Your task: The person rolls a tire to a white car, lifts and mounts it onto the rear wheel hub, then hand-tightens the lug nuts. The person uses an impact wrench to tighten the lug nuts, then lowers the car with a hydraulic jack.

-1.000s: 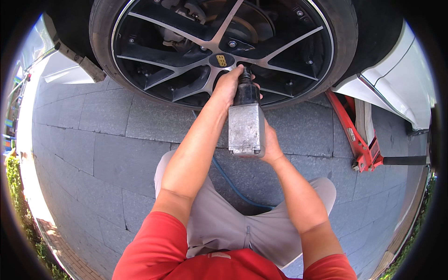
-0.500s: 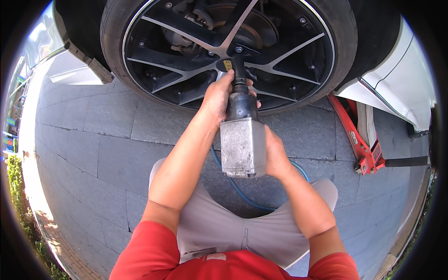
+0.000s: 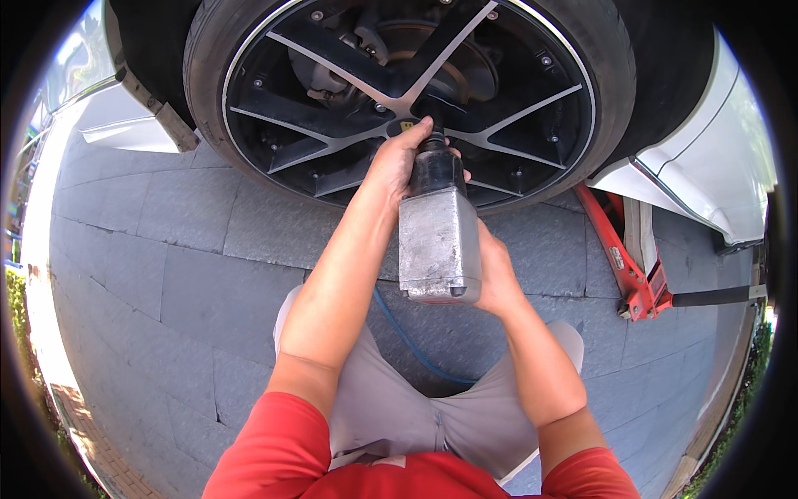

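My two hands hold a bulky grey impact wrench [image 3: 440, 245] with a black front, pointed at the hub of a car wheel [image 3: 399, 91]. My left hand [image 3: 396, 170] is closed round its black nose, thumb along the top and fingertips showing on the far side. At the rear, my right hand [image 3: 496, 270] grips the tool from the right side; its fingers are mostly hidden behind the housing. The dark socket end reaches the wheel centre, just right of the hub cap. Whether it sits on a nut is hidden. The wheel has black spokes with silver faces.
A red floor jack [image 3: 623, 258] with a dark handle stands under the white car body [image 3: 694, 175] at the right. A blue hose [image 3: 416, 349] runs along the grey paving [image 3: 258, 299] between my legs. Behind the spokes show a brake disc and caliper.
The impact wrench has shifted slightly right and its nose looks shorter in view. The wheel spokes appear turned a little clockwise. Both hands keep their hold, and the view has shifted somewhat.
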`<move>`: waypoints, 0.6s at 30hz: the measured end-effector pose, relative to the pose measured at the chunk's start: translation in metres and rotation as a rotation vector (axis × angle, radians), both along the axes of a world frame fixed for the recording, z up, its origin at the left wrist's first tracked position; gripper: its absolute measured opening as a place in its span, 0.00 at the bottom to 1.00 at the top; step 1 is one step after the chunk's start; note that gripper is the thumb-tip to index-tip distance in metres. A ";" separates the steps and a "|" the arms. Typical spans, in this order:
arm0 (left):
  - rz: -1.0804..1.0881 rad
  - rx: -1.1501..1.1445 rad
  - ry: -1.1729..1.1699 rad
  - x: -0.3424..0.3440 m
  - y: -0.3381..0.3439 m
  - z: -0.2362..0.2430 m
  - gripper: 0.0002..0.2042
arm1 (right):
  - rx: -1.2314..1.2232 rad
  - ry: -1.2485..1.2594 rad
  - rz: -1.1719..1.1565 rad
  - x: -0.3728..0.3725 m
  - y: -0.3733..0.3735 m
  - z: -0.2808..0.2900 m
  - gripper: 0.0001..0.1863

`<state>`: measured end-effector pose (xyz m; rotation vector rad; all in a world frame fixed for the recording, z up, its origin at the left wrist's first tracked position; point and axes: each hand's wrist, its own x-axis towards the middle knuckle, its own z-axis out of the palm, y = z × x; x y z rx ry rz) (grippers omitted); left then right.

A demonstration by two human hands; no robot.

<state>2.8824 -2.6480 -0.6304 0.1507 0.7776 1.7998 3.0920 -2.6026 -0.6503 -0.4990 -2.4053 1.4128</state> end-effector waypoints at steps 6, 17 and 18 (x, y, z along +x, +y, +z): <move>0.000 0.178 -0.072 -0.001 0.005 -0.008 0.24 | 0.119 -0.041 -0.019 -0.002 0.006 0.013 0.37; -0.022 0.076 0.045 -0.012 0.007 -0.008 0.23 | -0.339 0.094 -0.021 -0.023 0.004 -0.051 0.35; -0.012 0.064 0.051 -0.013 0.008 -0.008 0.24 | -0.384 0.087 -0.021 -0.021 0.004 -0.052 0.35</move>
